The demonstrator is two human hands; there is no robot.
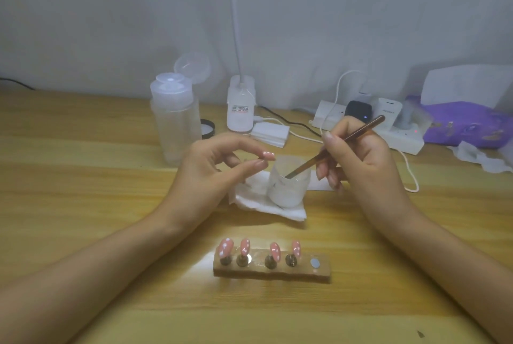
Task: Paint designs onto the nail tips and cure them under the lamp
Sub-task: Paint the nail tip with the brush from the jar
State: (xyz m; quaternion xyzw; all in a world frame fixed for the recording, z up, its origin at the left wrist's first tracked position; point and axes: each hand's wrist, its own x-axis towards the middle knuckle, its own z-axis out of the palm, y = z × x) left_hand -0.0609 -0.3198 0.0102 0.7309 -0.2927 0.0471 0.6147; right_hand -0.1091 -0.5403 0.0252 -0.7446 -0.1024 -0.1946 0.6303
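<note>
A wooden holder (272, 270) near the table's front carries several pink nail tips (244, 246) with white dots, each on a small metal stand. Its rightmost magnet spot (314, 262) is bare. Above and behind it, my left hand (213, 174) pinches one pink, white-dotted nail tip (268, 154) between thumb and index finger. My right hand (361, 160) grips a thin brown brush (349, 137). The brush's tip is dipped into a small white cup (288, 188), which stands on a folded white tissue (263, 205).
A clear pump bottle (175, 119) with its lid flipped up stands at the back left. Behind the cup are the white lamp base (241, 105), a stack of cotton pads (270, 132) and a black-rimmed jar (207, 128). A power strip (388, 132) with cables and a purple bag (472, 124) lie at the right.
</note>
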